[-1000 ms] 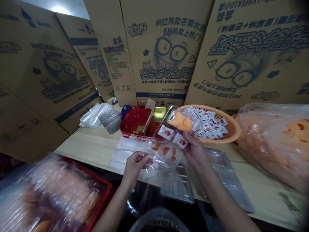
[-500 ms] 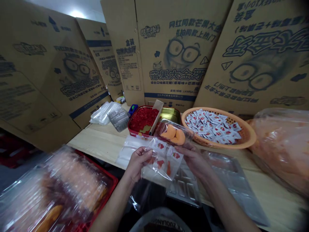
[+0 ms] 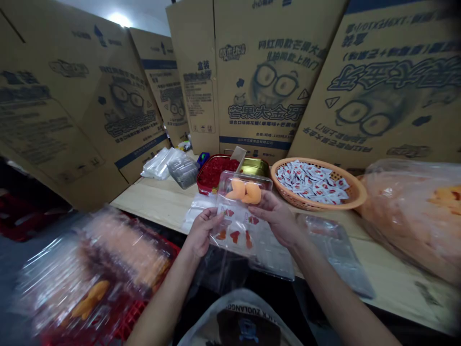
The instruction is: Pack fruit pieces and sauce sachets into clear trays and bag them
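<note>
Both hands hold one clear plastic candy tray (image 3: pixel 239 216) above the table's front edge. It carries orange candy pieces (image 3: pixel 244 191) at its far end, small sachets in the middle and red bits near me. My left hand (image 3: pixel 201 231) pinches the tray's left edge with closed fingers. My right hand (image 3: pixel 279 218) grips its right side, thumb on top.
A red tin of red candy (image 3: pixel 216 172), an orange basket of sachets (image 3: pixel 317 185) and stacked clear trays (image 3: pixel 173 166) sit behind. Empty trays (image 3: pixel 334 250) lie on the wooden table (image 3: pixel 158 202). A red crate of packed trays (image 3: pixel 108 269) is lower left; a large bag (image 3: pixel 414 216) lies right. Cartons wall the back.
The tray has tipped flatter and come lower and nearer to me, still in both hands. My view has swung a little left and down.
</note>
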`<action>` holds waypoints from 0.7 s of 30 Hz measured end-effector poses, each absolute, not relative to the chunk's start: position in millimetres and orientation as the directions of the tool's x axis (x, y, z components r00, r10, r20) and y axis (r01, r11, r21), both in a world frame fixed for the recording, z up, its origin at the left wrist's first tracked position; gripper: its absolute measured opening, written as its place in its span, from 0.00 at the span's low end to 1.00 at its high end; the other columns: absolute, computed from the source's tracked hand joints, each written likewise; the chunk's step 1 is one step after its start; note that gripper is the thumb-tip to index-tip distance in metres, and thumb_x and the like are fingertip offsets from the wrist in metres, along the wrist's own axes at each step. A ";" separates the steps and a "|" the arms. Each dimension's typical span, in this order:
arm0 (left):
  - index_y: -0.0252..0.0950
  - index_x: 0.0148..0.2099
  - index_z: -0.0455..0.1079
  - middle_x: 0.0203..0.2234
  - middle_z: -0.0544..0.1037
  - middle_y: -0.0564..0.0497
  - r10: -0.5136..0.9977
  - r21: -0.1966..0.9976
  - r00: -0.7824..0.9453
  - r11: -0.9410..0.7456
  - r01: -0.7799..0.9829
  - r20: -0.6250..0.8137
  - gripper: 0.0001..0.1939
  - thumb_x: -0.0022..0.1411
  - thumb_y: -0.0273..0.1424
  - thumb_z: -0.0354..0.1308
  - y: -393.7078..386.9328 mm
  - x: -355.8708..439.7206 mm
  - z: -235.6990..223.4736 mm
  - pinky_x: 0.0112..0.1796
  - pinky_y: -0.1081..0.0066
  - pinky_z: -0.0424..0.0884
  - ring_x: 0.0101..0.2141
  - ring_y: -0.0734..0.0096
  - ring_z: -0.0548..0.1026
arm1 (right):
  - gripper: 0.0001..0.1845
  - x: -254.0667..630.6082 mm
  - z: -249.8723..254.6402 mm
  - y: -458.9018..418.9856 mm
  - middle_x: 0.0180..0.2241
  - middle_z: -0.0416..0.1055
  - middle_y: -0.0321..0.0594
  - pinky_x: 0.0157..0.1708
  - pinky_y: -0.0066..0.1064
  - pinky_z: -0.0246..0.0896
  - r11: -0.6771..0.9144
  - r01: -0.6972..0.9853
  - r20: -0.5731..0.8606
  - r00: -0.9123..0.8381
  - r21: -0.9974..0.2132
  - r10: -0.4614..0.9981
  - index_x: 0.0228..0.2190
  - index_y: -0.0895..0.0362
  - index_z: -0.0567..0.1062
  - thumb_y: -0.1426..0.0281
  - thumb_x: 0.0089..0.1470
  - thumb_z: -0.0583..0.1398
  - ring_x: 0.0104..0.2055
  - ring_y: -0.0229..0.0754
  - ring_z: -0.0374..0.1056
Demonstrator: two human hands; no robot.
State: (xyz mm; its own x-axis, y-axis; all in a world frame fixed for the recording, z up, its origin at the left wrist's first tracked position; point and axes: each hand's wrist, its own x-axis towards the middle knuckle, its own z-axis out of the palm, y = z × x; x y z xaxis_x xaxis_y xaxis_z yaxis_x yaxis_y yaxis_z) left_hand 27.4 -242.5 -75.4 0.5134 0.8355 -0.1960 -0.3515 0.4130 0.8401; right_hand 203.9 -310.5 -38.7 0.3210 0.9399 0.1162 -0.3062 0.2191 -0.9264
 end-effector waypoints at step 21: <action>0.35 0.39 0.71 0.29 0.77 0.51 0.883 0.797 0.465 0.329 -0.507 -0.069 0.19 0.42 0.31 0.68 -299.2 -11.7 -43.1 0.32 0.73 0.69 0.28 0.72 0.74 | 0.09 169.8 -17.3 -337.8 0.30 0.71 0.40 0.37 0.34 0.63 0.448 0.214 0.480 0.130 -0.868 0.868 0.21 0.55 0.76 0.62 0.41 0.66 0.35 0.41 0.66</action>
State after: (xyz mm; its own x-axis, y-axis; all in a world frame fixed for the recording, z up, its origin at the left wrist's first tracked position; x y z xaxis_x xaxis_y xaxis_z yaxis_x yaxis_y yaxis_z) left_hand -11.7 -299.2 -43.1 0.4646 0.8829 -0.0686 -0.5066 0.3285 0.7972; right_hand 169.8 -337.8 -17.3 0.1297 0.8678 0.4796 0.2139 0.4478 -0.8681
